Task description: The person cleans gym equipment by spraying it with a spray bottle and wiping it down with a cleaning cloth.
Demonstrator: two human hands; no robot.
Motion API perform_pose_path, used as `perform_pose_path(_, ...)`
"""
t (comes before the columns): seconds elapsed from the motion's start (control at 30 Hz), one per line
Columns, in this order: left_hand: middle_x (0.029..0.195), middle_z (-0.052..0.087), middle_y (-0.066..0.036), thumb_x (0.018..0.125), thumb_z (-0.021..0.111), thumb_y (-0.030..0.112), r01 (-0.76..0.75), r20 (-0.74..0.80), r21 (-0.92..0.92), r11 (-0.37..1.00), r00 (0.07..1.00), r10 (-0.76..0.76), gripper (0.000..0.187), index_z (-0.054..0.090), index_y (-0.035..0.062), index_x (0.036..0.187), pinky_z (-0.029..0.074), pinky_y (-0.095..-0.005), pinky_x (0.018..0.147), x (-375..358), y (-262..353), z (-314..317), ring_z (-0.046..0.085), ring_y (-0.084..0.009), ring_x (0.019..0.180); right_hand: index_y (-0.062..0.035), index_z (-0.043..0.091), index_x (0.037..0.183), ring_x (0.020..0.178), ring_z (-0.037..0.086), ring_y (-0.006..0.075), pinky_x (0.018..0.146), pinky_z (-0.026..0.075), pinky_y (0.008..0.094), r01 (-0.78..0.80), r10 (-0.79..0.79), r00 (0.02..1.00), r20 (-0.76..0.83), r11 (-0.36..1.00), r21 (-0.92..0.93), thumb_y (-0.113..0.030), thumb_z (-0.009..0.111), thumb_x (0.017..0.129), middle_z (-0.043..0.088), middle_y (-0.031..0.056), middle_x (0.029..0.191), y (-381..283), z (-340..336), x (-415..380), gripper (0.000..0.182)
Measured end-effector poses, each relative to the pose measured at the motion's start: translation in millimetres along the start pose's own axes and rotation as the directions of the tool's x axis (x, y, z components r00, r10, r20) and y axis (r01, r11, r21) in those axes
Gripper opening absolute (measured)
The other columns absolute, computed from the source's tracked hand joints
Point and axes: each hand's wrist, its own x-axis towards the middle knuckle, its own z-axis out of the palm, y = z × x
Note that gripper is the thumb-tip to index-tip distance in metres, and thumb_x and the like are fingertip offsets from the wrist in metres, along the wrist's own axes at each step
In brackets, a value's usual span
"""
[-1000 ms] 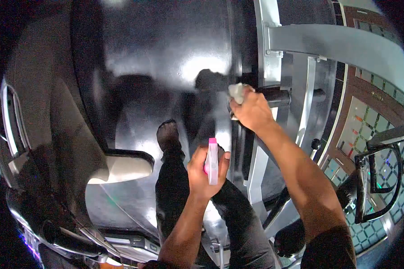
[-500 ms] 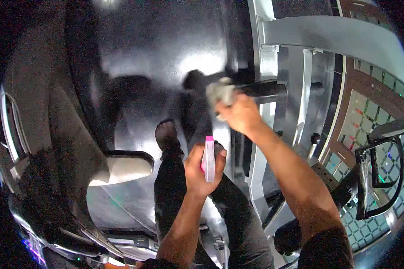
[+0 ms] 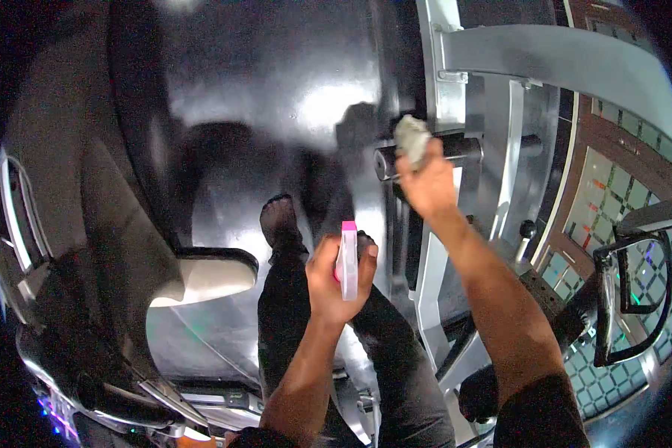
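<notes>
My left hand [image 3: 334,280] is closed around a spray bottle [image 3: 349,261] seen from above, with a white top and a pink nozzle end. Most of its body is hidden by the hand. In my right hand [image 3: 429,183] is a crumpled off-white cloth [image 3: 411,140], gripped between bent fingers. The cloth is at a black cylinder with a metal end cap [image 3: 383,163], which sticks out from a grey metal frame [image 3: 449,101]. Whether the cloth presses on the cylinder cannot be made out.
Metal beams and a black loop handle [image 3: 635,299] of gym equipment stand on the right. A large dark machine body [image 3: 75,187] with a pale footrest-like part [image 3: 209,281] is on the left. Below is a shiny dark floor [image 3: 239,82]; my foot [image 3: 279,220] is on it.
My right hand has moved to the right with the cloth, baring the end cap of the black cylinder. The left hand holds the spray bottle in nearly the same spot.
</notes>
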Motion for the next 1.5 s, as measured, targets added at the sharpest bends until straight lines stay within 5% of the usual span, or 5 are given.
perform_pose_path(0.53,0.071,0.052,-0.004,0.086,0.074,0.013,-0.027,0.008,0.046,0.999,1.0,0.027,0.021,0.056,0.0036,0.085,0.042,-0.0287,0.059,6.9,3.1,0.7,0.05,-0.0146,0.062,0.0034,0.041,0.129,0.091,0.066,0.0484,0.08,0.055,0.0516,0.18,-0.146,0.977,-0.153,0.955,0.238,-0.034,0.062,0.092,0.066,0.032,0.097,35.3,4.2,-1.1,0.057)
perform_pose_path(0.7,0.067,0.047,0.001,0.088,0.074,0.018,-0.068,-0.026,0.013,0.998,0.997,0.069,0.025,0.054,0.0047,0.084,0.038,-0.0255,0.056,8.7,-6.7,5.0,0.043,-0.0086,0.061,-0.0045,0.044,0.124,0.095,0.065,0.0484,0.084,0.055,0.0505,0.264,-0.306,0.836,0.456,0.952,0.154,-0.03,0.064,0.09,0.066,0.0291,0.098,-12.9,-42.5,-8.0,0.047)
perform_pose_path(1.03,0.067,0.046,0.001,0.088,0.075,0.02,-0.046,-0.04,0.052,0.998,0.998,0.048,0.027,0.052,0.0048,0.084,0.038,-0.026,0.055,8.7,2.5,-4.0,0.042,-0.0083,0.06,0.0038,0.036,0.127,0.087,0.066,0.0503,0.074,0.056,0.0509,0.178,-0.157,0.962,-0.225,0.981,0.077,-0.03,0.066,0.088,0.067,0.0328,0.089,38.4,4.8,-2.8,0.059)
perform_pose_path(1.2,0.068,0.047,0.001,0.088,0.075,0.018,0.014,-0.034,0.0,1.0,0.999,-0.014,0.026,0.052,0.0051,0.084,0.039,-0.026,0.056,8.0,2.5,-2.8,0.043,-0.0087,0.061,-0.0025,0.04,0.123,0.092,0.069,0.0434,0.079,0.055,0.0483,0.159,-0.174,0.858,0.484,0.985,0.072,-0.03,0.065,0.088,0.067,0.028,0.096,-27.8,-40.3,-34.1,0.051)
perform_pose_path(1.5,0.07,0.051,-0.003,0.085,0.075,0.013,-0.021,-0.035,0.001,1.0,0.999,0.021,0.024,0.053,0.0037,0.082,0.041,-0.0277,0.057,3.3,-1.1,-11.0,0.048,-0.0126,0.062,0.001,0.035,0.123,0.086,0.066,0.0494,0.074,0.054,0.0529,-0.105,0.12,0.978,-0.17,0.99,0.091,-0.026,0.062,0.092,0.066,0.0314,0.094,57.4,-12.0,12.1,0.05)
